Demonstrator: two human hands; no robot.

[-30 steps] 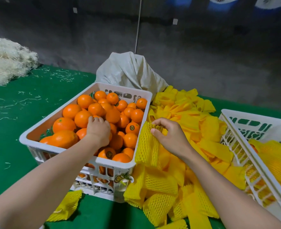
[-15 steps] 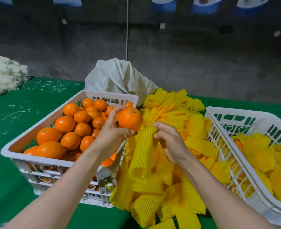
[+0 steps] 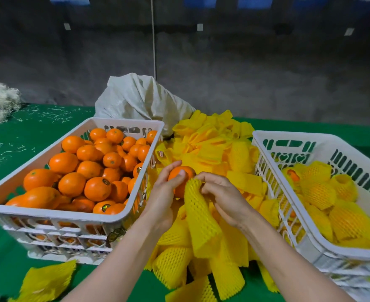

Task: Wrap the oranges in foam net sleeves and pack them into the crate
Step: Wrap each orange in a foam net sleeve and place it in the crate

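A: Where's the orange [image 3: 180, 173]?
B: Your left hand [image 3: 163, 194] grips it, smooth and round, left of the white lattice crate [image 3: 299, 137]. Your right hand [image 3: 222, 192] pinches a yellow mesh foam sleeve [image 3: 199, 216] beside it, which hides its lower side.

1. Your table [image 3: 27, 138] sits in bright, even light from above, while the wall [image 3: 245, 73] behind it stays dim and grey.
2. The oranges [image 3: 88, 171] carry small, soft highlights.
3. Shadows are soft, and darkest in the gaps under the foam sleeves [image 3: 212, 149].
4. The wide lens bows the rims of the left crate [image 3: 55, 214] and right crate [image 3: 299, 136].
5. Detail looks slightly soft throughout, and softest at the corners.
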